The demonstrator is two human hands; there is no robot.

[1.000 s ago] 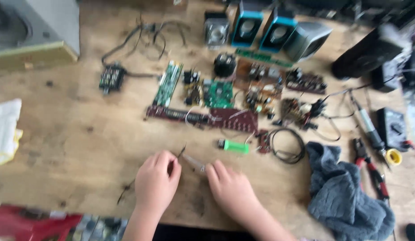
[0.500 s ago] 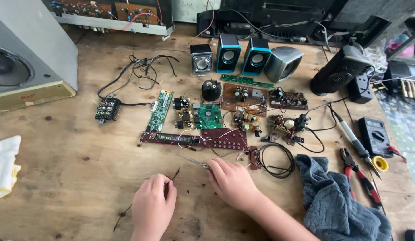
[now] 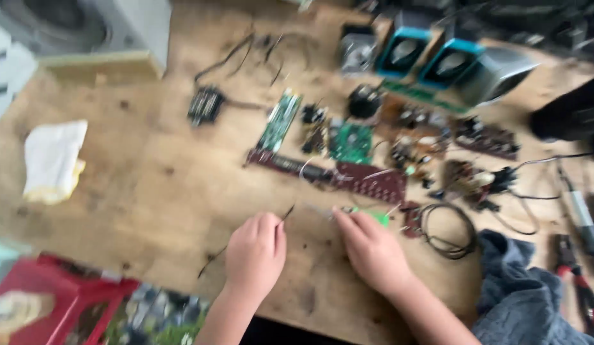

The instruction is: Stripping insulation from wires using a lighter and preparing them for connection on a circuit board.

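Left hand (image 3: 255, 252): clenched, pinching a thin dark wire (image 3: 287, 213) on the wooden tabletop (image 3: 137, 185). Right hand (image 3: 372, 250): fingers curled over a small green part (image 3: 373, 217); grip too blurred to tell. Circuit boards (image 3: 351, 142) lay just beyond.

Both bare forearms reach up from the lower edge, close together. The left hand (image 3: 255, 255) is loosely curled, knuckles up, its fingers (image 3: 271, 225) bunched as if pinching. The right hand (image 3: 372, 250) lies palm down, angled toward the left, fingers (image 3: 345, 217) extended; motion blur hides its exact grip.
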